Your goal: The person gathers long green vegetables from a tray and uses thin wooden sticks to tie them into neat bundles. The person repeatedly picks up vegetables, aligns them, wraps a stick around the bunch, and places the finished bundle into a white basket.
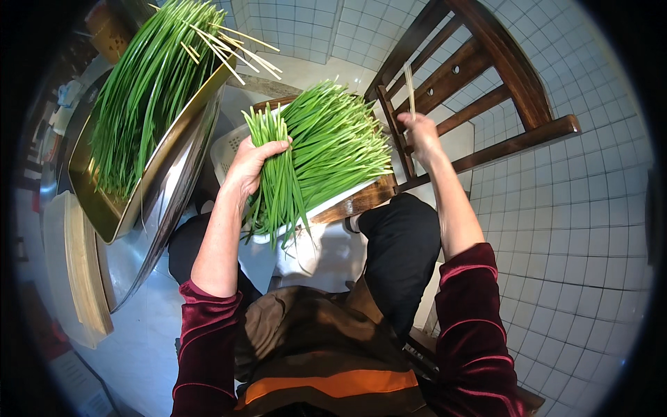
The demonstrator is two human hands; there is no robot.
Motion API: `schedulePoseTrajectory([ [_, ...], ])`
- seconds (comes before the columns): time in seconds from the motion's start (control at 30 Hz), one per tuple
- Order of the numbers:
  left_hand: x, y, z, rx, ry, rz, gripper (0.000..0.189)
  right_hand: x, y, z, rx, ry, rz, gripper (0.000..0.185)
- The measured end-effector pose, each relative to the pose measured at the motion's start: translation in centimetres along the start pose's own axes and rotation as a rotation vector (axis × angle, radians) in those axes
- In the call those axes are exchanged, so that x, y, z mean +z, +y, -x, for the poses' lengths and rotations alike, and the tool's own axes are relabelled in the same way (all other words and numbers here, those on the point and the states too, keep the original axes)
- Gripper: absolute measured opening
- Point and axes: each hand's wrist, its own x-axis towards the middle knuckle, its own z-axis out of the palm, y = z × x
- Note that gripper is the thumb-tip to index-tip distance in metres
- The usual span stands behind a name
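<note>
My left hand (254, 160) is wrapped around a bunch of green chives (274, 180), pale cut ends up and leaf tips hanging down. Beneath and beside it, a large pile of chives (333, 146) fills a white plastic basket (224, 148) with a perforated side. Off to the right, my right hand (421, 134) is raised in front of a wooden chair, gripping a few thin wooden skewers (409, 88) that point up. Its fingers are partly blurred.
A deep gold-coloured metal tray (172, 133) at the left holds skewered chives (151, 94), their bare sticks (234, 49) jutting out. Bagged wooden skewers (83, 266) lie on the table (140, 318). The basket rests on a dark wooden chair (479, 78) near a tiled wall (547, 250).
</note>
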Motion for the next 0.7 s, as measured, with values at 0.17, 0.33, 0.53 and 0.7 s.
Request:
schedulePoseTrajectory([
  [0.17, 0.3, 0.1, 0.0, -0.014, -0.018, -0.016, 0.027, 2.2, 6.9, -1.1, 0.116, -0.138, -0.069, 0.027],
  [0.33, 0.2, -0.1, -0.2, -0.014, -0.029, -0.011, 0.029, 1.8, 8.1, -2.0, 0.151, -0.305, -0.095, 0.033],
  [0.53, -0.1, -0.6, -0.2, 0.013, 0.010, 0.077, 0.026, 2.4, 8.3, -1.4, -0.030, -0.216, -0.123, 0.008],
  [0.7, -0.6, -0.7, -0.3, 0.047, -0.006, 0.073, 0.026, 0.1, 3.8, 1.4, -0.097, -0.107, 0.005, 0.024],
])
